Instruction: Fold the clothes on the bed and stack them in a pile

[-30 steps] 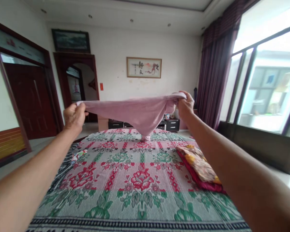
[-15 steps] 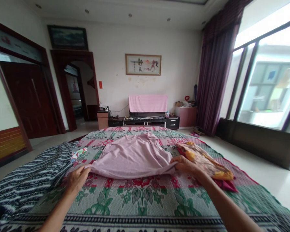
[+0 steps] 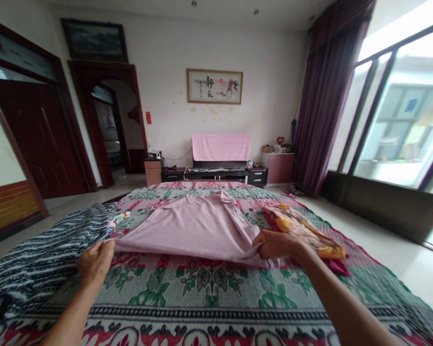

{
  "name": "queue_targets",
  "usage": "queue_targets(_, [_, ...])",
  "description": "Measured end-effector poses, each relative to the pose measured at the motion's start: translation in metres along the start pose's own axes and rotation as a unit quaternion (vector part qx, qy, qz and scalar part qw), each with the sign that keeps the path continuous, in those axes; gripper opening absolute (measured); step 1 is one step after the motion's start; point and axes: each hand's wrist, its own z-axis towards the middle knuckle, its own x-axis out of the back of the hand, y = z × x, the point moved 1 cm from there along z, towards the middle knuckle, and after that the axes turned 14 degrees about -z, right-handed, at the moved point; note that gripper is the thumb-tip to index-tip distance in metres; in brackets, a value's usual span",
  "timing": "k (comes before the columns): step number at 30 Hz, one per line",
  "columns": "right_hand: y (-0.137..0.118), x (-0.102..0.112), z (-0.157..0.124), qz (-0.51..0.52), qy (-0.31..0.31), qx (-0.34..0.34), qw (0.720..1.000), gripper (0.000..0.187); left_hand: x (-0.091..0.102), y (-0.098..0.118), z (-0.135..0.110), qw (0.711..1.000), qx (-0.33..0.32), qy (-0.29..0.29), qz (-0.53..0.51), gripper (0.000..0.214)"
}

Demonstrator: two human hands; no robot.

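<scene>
While a dark red door stood at the far left of my head view, a black-and-white striped cloth lay in a loose heap below it, over the left side of the floral spread. Next came a wooden doorway, with a dark framed picture above it. My left hand was in front of the striped cloth's right edge; I could not tell whether they touched. Its thumb and fingers were pinched together on the near left corner of a pale pink garment. Just beyond that corner lay a small, brightly printed cloth.

Across the middle, the garment was spread out over the floral spread, its narrower end away from me and its near edge drawn fairly straight between my hands. Past it, a brighter pink cover hung above a low black cabinet, under a framed wall picture.

Farther right, my right hand had its fingers closed on the garment's near right edge, and a bit of fabric hung beyond the grip. Beside that wrist lay a yellow-and-brown patterned cloth on a deep red one. A purple curtain and bright window panes filled the right side.
</scene>
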Motion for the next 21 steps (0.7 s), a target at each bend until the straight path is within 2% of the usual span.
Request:
queue_targets(3, [-0.01,-0.001,-0.002,-0.07,-0.049,-0.038,0.996,0.017,0.004,0.005,-0.002,0.997,0.045,-0.043,0.049,0.047])
queue_targets(6, [-0.015,0.001,-0.006,-0.064,-0.11,-0.039,0.991,0.023,0.004,0.009,-0.004,0.988,-0.036,-0.111,0.106,0.039])
queue_targets(8, [-0.015,0.004,-0.01,-0.021,-0.135,-0.011,0.99,0.027,0.004,0.009,-0.003,0.981,-0.055,-0.132,0.131,0.039])
queue_targets(13, [-0.01,0.009,-0.015,0.128,-0.138,0.059,0.98,0.048,0.004,0.005,-0.003,0.985,0.071,-0.107,0.118,0.053])
queue_targets(16, [-0.009,0.003,-0.012,0.186,-0.171,0.009,0.968,0.061,0.006,0.005,-0.004,0.988,0.072,-0.093,0.105,0.049])
queue_targets(18, [-0.009,-0.002,-0.009,0.173,-0.184,-0.04,0.967,0.059,0.006,0.006,-0.005,0.99,0.052,-0.094,0.093,0.045])
queue_targets(21, [-0.007,-0.007,-0.002,0.15,-0.14,-0.035,0.978,0.038,0.005,0.007,-0.006,0.99,0.031,-0.111,0.081,0.043])
